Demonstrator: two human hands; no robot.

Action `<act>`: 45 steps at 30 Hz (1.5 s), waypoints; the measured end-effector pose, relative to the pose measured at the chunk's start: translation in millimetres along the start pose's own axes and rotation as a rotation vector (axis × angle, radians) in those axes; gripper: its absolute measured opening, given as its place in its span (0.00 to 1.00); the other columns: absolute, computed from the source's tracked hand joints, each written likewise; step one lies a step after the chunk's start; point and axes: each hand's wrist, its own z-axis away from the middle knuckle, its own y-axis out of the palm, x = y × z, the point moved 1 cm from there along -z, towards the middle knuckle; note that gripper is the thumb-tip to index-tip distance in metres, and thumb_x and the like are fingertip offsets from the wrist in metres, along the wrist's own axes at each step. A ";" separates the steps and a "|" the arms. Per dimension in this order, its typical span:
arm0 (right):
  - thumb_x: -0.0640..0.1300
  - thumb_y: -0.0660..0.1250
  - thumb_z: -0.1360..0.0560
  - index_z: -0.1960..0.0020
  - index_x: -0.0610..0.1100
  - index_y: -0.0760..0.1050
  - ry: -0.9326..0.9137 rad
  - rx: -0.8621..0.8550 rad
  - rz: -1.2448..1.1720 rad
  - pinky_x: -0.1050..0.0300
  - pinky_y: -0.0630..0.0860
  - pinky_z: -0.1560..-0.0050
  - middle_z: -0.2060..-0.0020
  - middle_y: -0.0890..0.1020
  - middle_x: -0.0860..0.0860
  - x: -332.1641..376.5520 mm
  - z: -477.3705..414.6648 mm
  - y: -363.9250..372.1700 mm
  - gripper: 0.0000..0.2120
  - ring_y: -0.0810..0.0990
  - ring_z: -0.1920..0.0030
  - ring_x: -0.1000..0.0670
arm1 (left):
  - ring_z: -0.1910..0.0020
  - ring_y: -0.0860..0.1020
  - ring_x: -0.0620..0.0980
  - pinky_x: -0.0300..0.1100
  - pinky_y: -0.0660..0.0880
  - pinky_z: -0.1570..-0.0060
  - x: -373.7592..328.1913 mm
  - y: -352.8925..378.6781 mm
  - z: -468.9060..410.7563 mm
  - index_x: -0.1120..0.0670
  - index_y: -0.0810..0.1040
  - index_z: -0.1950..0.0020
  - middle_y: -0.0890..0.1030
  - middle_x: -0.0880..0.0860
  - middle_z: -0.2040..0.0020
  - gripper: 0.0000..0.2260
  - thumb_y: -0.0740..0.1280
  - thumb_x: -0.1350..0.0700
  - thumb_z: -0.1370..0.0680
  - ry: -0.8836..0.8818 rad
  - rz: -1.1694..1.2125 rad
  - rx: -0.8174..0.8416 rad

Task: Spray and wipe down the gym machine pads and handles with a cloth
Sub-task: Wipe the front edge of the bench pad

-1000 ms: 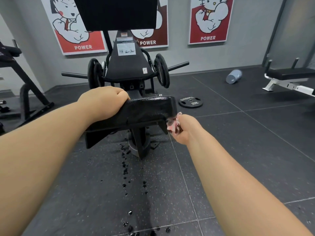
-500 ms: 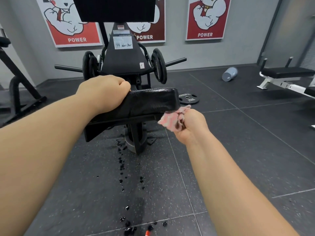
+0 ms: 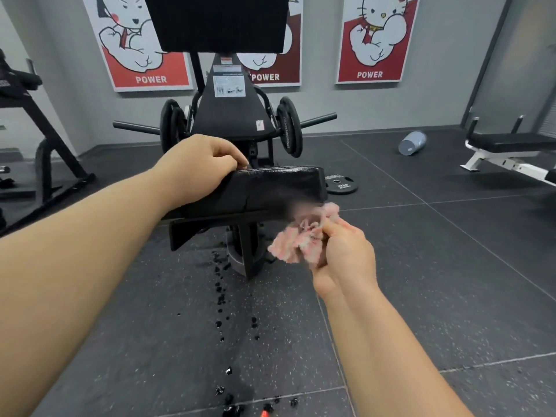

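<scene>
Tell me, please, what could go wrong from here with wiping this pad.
The dark drops on the floor under the pad could be slippery underfoot. The left hand covers the pad's left end, so that patch may go unwiped. The cloth is bunched in the right hand, so it may miss spots.

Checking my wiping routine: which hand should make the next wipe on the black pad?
Right. The right hand holds the pink cloth beside the right end of the pad; the left hand grips its other end.
</scene>
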 end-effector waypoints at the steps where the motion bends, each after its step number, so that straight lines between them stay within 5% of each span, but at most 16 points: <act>1: 0.30 0.60 0.22 0.46 0.35 0.79 -0.028 -0.055 -0.038 0.57 0.73 0.65 0.54 0.86 0.42 3.1 -3.4 -1.3 0.11 0.82 0.60 0.45 | 0.52 0.81 0.47 0.44 0.76 0.48 1.0 0.3 7.6 0.44 0.82 0.53 0.84 0.40 0.56 0.13 0.61 0.60 0.21 0.028 0.058 -0.074; 5: 0.33 0.67 0.23 0.41 0.41 0.74 -0.014 -0.062 -0.064 0.54 0.82 0.60 0.50 0.85 0.45 1.3 -2.6 7.7 0.12 0.86 0.57 0.48 | 0.46 0.79 0.39 0.42 0.75 0.41 4.0 19.2 66.9 0.45 0.80 0.43 0.82 0.36 0.49 0.17 0.61 0.61 0.27 0.272 0.115 -0.312; 10: 0.38 0.63 0.20 0.40 0.38 0.76 -0.004 0.145 0.035 0.55 0.79 0.53 0.47 0.84 0.41 -12.9 18.8 8.9 0.10 0.83 0.52 0.48 | 0.29 0.68 0.41 0.38 0.67 0.31 11.7 54.7 99.8 0.37 0.65 0.27 0.68 0.39 0.27 0.28 0.62 0.52 0.27 0.508 0.042 0.024; 13: 0.42 0.57 0.18 0.40 0.42 0.80 0.056 0.286 0.020 0.57 0.76 0.43 0.46 0.85 0.46 -4.4 22.7 -0.7 0.15 0.83 0.45 0.51 | 0.38 0.73 0.46 0.38 0.70 0.37 7.9 65.4 82.7 0.40 0.72 0.30 0.72 0.43 0.32 0.25 0.67 0.51 0.27 0.519 -0.058 -0.069; 15: 0.43 0.57 0.19 0.43 0.45 0.82 0.065 0.295 0.083 0.56 0.76 0.45 0.49 0.86 0.48 1.5 23.4 -9.6 0.15 0.84 0.46 0.52 | 0.46 0.75 0.45 0.41 0.75 0.46 0.1 70.1 72.7 0.45 0.79 0.35 0.76 0.46 0.42 0.20 0.71 0.55 0.27 0.512 -0.029 -0.129; 19: 0.38 0.59 0.22 0.55 0.48 0.82 -0.209 -0.103 0.259 0.57 0.75 0.53 0.54 0.85 0.51 19.9 -5.3 -24.1 0.14 0.82 0.48 0.50 | 0.53 0.76 0.55 0.46 0.76 0.52 -17.7 56.2 48.1 0.55 0.85 0.47 0.78 0.54 0.49 0.10 0.73 0.61 0.28 0.629 -0.170 -0.373; 21: 0.38 0.59 0.23 0.54 0.49 0.81 -0.363 -0.151 0.265 0.61 0.75 0.52 0.55 0.83 0.54 34.5 -23.3 -14.3 0.13 0.80 0.54 0.58 | 0.51 0.73 0.57 0.46 0.74 0.49 -22.3 54.5 36.4 0.56 0.85 0.51 0.79 0.55 0.47 0.05 0.71 0.59 0.26 0.727 -0.326 -0.445; 24: 0.38 0.58 0.23 0.50 0.46 0.82 -0.511 -0.023 0.375 0.68 0.73 0.55 0.57 0.83 0.58 49.6 -49.1 14.9 0.14 0.78 0.60 0.66 | 0.43 0.72 0.61 0.54 0.70 0.38 -22.0 73.4 28.1 0.56 0.84 0.49 0.79 0.55 0.41 0.12 0.67 0.51 0.26 0.718 -0.475 -0.409; 26: 0.39 0.60 0.23 0.52 0.44 0.84 -0.473 0.123 0.456 0.60 0.76 0.50 0.56 0.85 0.54 48.4 -64.4 30.0 0.13 0.81 0.55 0.59 | 0.43 0.73 0.64 0.60 0.67 0.35 -23.6 79.4 25.1 0.54 0.83 0.47 0.79 0.55 0.41 0.14 0.67 0.47 0.26 0.638 -0.487 -0.408; 29: 0.45 0.61 0.21 0.60 0.46 0.84 -0.415 0.258 0.517 0.52 0.79 0.55 0.62 0.84 0.49 39.9 -75.9 30.1 0.15 0.81 0.59 0.52 | 0.48 0.75 0.63 0.55 0.70 0.39 -15.3 64.2 21.5 0.56 0.82 0.45 0.79 0.57 0.45 0.11 0.64 0.54 0.22 0.672 -0.429 -0.399; 32: 0.48 0.59 0.20 0.59 0.48 0.84 -0.483 0.238 0.592 0.56 0.78 0.54 0.61 0.84 0.53 37.1 -80.9 24.5 0.17 0.80 0.57 0.55 | 0.47 0.77 0.61 0.55 0.71 0.40 21.2 30.0 30.3 0.58 0.82 0.45 0.80 0.57 0.44 0.11 0.61 0.58 0.20 0.678 -0.466 -0.352; 35: 0.50 0.59 0.21 0.61 0.50 0.83 -0.535 0.200 0.552 0.50 0.77 0.51 0.63 0.83 0.54 29.8 -83.0 27.2 0.17 0.78 0.57 0.54 | 0.50 0.77 0.62 0.51 0.70 0.40 55.3 -6.7 46.7 0.58 0.81 0.46 0.80 0.57 0.46 0.08 0.64 0.58 0.22 0.599 -0.517 -0.435; 41: 0.50 0.61 0.26 0.66 0.50 0.82 -0.539 0.184 0.376 0.49 0.76 0.55 0.67 0.82 0.52 22.0 -85.5 32.3 0.15 0.79 0.60 0.49 | 0.45 0.76 0.55 0.49 0.73 0.40 -2.0 58.7 39.6 0.56 0.84 0.44 0.82 0.54 0.43 0.11 0.64 0.58 0.19 0.979 -0.507 -0.323; 45: 0.51 0.60 0.23 0.63 0.49 0.83 -0.563 0.207 0.443 0.51 0.77 0.54 0.64 0.83 0.53 23.5 -87.8 27.7 0.16 0.80 0.58 0.51 | 0.47 0.73 0.52 0.46 0.73 0.43 29.4 35.9 45.0 0.58 0.85 0.48 0.83 0.53 0.45 0.12 0.62 0.62 0.19 1.019 -0.648 -0.311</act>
